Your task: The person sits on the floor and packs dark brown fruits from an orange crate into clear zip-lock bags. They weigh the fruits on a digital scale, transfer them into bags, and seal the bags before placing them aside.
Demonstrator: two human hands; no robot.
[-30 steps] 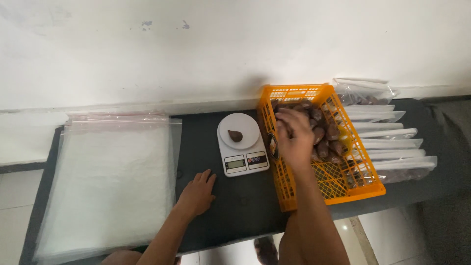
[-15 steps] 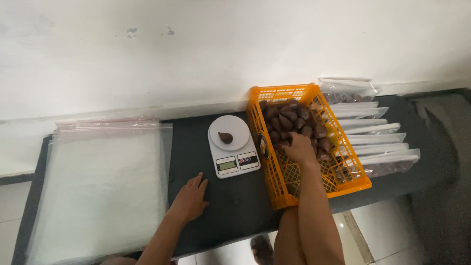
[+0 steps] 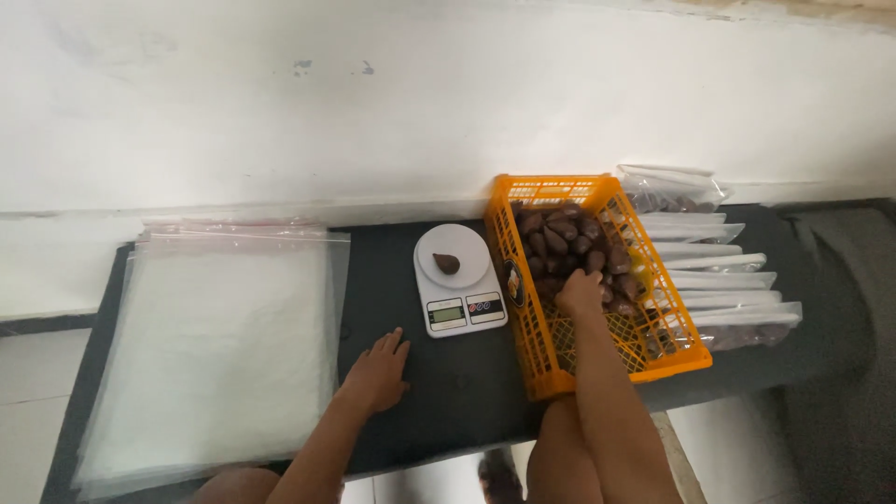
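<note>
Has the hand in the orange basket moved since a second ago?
Yes. The right hand has slid from the far end of the orange basket back toward the person, and now sits mid-basket on the brown fruits.

Both forearms are bare, with no sleeves in view. The left hand, at lower centre of the frame, wears no glove, ring or watch. The right hand, right of centre, is equally bare, its wrist unadorned. Bare knees show along the bottom edge.
</note>
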